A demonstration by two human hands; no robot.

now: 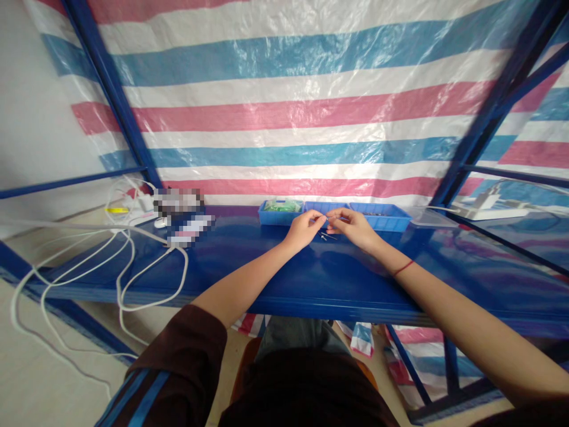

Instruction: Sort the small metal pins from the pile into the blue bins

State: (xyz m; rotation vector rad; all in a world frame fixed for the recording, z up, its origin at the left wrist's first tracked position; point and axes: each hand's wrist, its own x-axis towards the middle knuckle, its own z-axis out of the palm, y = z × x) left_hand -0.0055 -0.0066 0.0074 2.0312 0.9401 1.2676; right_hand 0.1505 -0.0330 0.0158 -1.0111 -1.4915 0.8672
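Observation:
Both hands meet over the blue table [284, 279], just in front of the bins. My left hand [306, 228] has its thumb and forefinger pinched together at a tiny object too small to name. Facing it, my right hand [352, 226] also pinches at that spot, with a red string round the wrist. Below the fingertips a few small thin dark and pale pieces [326, 236] lie on the tabletop. Behind the hands stand a blue bin with a green-and-clear plastic bag [283, 205], a middle blue bin [326, 207] partly hidden, and a right blue bin [386, 222] holding small dark parts.
White cables [128, 284] loop over the table's left side and hang off its edge. Blurred-out items [189, 219] lie back left. A clear plastic lid [431, 217] sits right of the bins, near a white power strip [493, 207]. Blue posts [489, 118] and a striped sheet [288, 89] enclose the back.

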